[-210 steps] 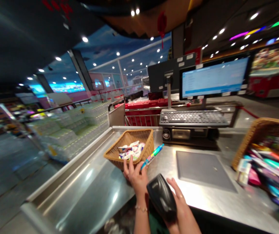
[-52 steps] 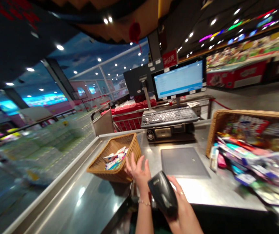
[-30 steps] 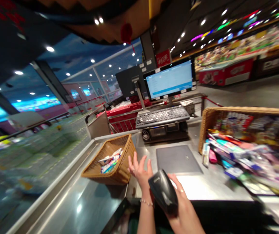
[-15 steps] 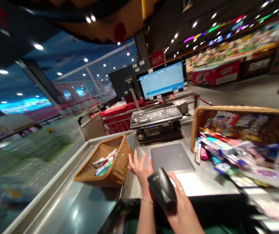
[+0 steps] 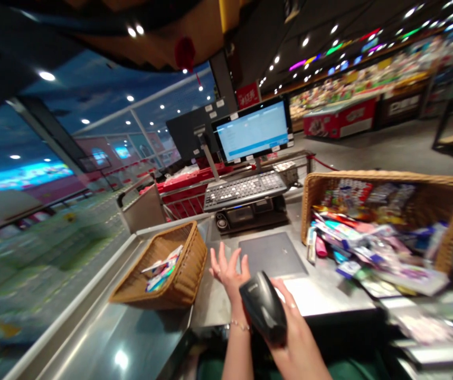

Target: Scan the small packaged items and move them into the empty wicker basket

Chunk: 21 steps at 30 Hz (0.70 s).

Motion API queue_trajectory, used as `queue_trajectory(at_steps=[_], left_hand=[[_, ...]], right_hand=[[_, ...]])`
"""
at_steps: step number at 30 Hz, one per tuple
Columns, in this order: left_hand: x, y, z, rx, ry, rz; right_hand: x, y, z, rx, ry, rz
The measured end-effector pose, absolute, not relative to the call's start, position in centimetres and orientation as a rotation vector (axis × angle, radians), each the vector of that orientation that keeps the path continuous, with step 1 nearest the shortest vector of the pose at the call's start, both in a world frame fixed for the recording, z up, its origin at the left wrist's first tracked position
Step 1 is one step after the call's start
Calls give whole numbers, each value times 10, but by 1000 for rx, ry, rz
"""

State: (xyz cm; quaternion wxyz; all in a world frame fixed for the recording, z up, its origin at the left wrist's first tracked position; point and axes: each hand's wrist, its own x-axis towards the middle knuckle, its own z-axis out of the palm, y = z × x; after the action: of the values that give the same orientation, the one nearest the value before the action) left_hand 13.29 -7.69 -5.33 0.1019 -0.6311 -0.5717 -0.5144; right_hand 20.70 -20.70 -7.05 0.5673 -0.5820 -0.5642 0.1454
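Note:
My right hand (image 5: pixel 295 330) is wrapped round a black barcode scanner (image 5: pixel 264 306), its rounded head tilted up and to the left. Just left of it, my left hand (image 5: pixel 229 272) is raised with the fingers spread and nothing in it; a bracelet circles the wrist. Both hands are over the near edge of the metal counter (image 5: pixel 206 306). Beyond them a flat grey panel (image 5: pixel 272 255) is set into the counter. To the left, a small wicker basket (image 5: pixel 187 264) holds a few colourful packets (image 5: pixel 163 272).
At the right a large wicker basket (image 5: pixel 308 206) lies tipped, with many packaged goods (image 5: pixel 373 243) spilling from it. A keyboard (image 5: pixel 246 189) on a stand and a lit monitor (image 5: pixel 252 132) are at the back. A shopping cart with red contents (image 5: pixel 187 182) stands behind the counter.
The view has turned slightly right, so the baskets, monitor and counter sit a little further left. Both hands keep their pose, and the scanner stays in my right hand.

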Motion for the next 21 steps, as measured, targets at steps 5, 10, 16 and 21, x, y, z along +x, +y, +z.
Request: queue_trajectory(at_steps=[5, 10, 16, 21], left_hand=[[142, -79, -51, -1905, -1704, -1499], [150, -81, -50, -1933, -1713, -1487], [160, -81, -52, -1978, -1713, -1466], [167, -82, -54, -1993, -1686, -1477]], right_hand=[[211, -209, -68, -1380, -1313, 335], [220, -211, -69, -1395, -1322, 315], [224, -212, -74, -1406, -1315, 304], [223, -213, -74, -1413, -1263, 305]])
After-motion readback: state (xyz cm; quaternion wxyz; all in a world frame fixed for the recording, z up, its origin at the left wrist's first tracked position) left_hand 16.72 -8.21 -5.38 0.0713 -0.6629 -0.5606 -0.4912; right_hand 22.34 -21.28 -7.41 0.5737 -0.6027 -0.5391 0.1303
